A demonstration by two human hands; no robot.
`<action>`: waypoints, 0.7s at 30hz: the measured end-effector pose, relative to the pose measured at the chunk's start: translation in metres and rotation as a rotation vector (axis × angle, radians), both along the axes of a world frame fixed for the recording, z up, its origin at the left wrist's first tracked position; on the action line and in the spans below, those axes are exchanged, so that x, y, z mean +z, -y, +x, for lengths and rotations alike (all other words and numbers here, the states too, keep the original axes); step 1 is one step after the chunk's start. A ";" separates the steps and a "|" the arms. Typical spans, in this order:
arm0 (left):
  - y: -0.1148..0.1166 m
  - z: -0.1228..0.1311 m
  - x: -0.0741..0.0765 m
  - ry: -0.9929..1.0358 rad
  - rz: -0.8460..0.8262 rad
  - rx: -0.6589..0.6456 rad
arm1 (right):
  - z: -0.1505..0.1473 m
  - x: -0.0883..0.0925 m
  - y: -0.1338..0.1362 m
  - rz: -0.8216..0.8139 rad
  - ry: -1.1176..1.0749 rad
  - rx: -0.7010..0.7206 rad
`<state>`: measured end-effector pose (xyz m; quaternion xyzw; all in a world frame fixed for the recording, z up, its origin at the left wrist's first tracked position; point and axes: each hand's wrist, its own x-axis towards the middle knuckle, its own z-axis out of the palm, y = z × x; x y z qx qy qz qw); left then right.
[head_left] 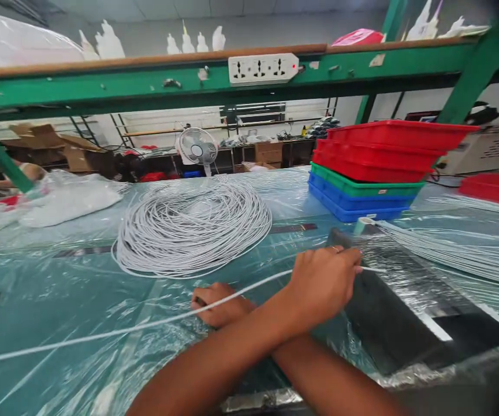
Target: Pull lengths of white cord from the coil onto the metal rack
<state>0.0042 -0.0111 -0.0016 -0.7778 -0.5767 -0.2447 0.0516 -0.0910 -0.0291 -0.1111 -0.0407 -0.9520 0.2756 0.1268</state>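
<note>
My forearms cross, the left one lying over the right. On the right side, my left hand is closed round a thin white cable, whose short end sticks out past the fingers. From there the cable runs down to the left edge of the view. My right hand rests low over the table to the left, its fingers curled in. The cable passes across the front of that hand; what its fingers hold, if anything, is hidden. Behind it lies a large coil of white cable.
Stacked red, green and blue trays stand at the back right. A dark board with shiny film lies beside a bundle of cut white cables. Clear plastic sheet covers the table. Overhead, a green shelf beam carries a power strip.
</note>
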 end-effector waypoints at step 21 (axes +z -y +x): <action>-0.013 0.003 -0.025 0.238 -0.050 -0.038 | 0.001 -0.005 -0.006 0.112 -0.061 0.053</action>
